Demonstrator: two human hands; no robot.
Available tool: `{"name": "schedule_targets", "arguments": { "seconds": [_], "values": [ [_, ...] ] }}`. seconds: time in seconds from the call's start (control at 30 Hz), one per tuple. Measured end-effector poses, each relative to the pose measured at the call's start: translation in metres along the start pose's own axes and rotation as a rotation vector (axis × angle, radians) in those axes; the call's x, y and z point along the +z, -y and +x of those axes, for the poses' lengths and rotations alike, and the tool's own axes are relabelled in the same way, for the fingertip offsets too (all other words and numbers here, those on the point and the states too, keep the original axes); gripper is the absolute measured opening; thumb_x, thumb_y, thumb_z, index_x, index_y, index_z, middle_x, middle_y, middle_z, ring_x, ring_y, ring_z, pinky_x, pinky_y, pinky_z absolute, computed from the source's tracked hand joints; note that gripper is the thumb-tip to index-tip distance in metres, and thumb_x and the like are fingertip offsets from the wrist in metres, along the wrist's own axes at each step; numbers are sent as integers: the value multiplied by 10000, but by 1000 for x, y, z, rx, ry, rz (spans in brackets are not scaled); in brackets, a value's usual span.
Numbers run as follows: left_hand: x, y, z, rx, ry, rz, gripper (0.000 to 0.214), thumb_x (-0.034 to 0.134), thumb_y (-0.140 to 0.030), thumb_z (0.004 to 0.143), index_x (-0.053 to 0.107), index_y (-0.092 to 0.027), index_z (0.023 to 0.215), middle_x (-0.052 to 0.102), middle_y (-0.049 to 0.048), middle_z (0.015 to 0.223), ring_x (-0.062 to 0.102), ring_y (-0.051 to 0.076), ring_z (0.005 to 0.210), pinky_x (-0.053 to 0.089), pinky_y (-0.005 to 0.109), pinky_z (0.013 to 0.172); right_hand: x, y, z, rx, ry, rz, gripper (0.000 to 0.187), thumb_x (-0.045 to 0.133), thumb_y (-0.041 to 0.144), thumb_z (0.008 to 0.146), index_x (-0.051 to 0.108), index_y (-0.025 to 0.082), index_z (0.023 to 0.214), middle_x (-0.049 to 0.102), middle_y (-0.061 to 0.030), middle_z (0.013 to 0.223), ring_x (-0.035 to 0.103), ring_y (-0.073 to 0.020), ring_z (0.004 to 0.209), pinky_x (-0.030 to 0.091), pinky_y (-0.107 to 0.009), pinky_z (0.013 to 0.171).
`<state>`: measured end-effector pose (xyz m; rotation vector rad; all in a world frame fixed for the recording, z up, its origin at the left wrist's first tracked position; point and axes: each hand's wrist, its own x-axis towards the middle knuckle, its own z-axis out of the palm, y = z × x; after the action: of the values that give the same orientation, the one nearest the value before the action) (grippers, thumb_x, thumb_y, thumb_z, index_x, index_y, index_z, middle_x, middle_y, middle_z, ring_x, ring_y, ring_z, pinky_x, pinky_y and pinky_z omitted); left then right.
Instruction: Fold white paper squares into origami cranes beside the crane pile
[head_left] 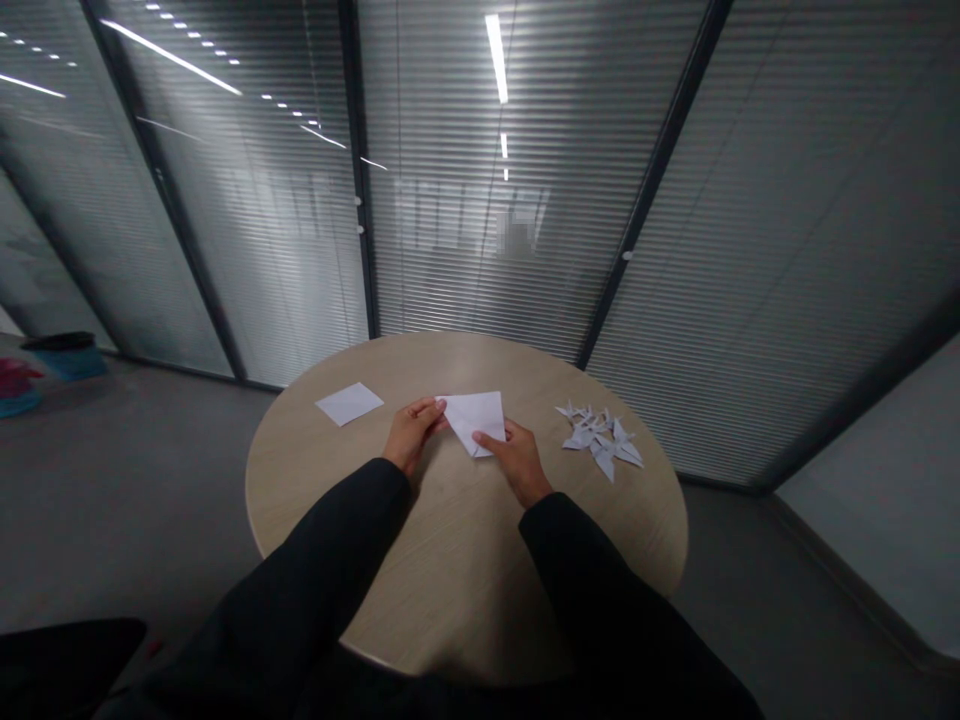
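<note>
Both my hands hold a white sheet of paper above the middle of the round table. Faint crease lines cross the sheet, and its lower left side runs at a slant. My left hand pinches the left corner between thumb and fingers. On the lower right, my right hand grips the edge, thumb on top and fingers behind. The fingers behind the paper are partly hidden.
To the left lies a stack or sheet of white paper. A pile of several folded paper cranes sits on the right. Glass partitions with blinds stand behind the table. A blue bin is on the floor at far left.
</note>
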<state>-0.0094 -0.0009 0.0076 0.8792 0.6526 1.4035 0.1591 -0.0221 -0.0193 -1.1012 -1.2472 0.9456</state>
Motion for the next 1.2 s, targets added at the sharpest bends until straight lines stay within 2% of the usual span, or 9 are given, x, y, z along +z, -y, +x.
{"name": "schedule_targets", "arguments": {
  "seconds": [0.33,0.6,1.03,1.2],
  "values": [
    [-1,0,3,8,-52,-3,226,785,-179,648,705,-91,841,722,81,807,657,127,702,538,261,738,-1,1,0,-7,20,10,396,761,359,606,702,151,939,738,-74,930,673,-225,804,510,-326,719],
    [0,0,1,6,-57,-28,203,774,-160,655,708,-85,832,722,73,793,657,116,684,536,235,710,-1,-1,1,-11,27,0,392,761,347,610,699,148,942,736,-81,940,672,-223,806,500,-326,728],
    [-1,1,3,22,-139,-52,155,757,-157,684,700,-76,803,705,77,757,648,108,665,526,231,710,-2,-4,2,-11,35,-8,393,757,361,614,699,149,940,737,-81,936,671,-216,791,508,-321,714],
    [-4,3,3,42,-166,-35,236,744,-175,693,703,-78,904,703,74,766,643,104,663,522,234,710,-2,-4,2,2,40,-8,395,758,362,605,701,146,931,739,-77,917,672,-217,773,516,-321,693]
  ]
}}
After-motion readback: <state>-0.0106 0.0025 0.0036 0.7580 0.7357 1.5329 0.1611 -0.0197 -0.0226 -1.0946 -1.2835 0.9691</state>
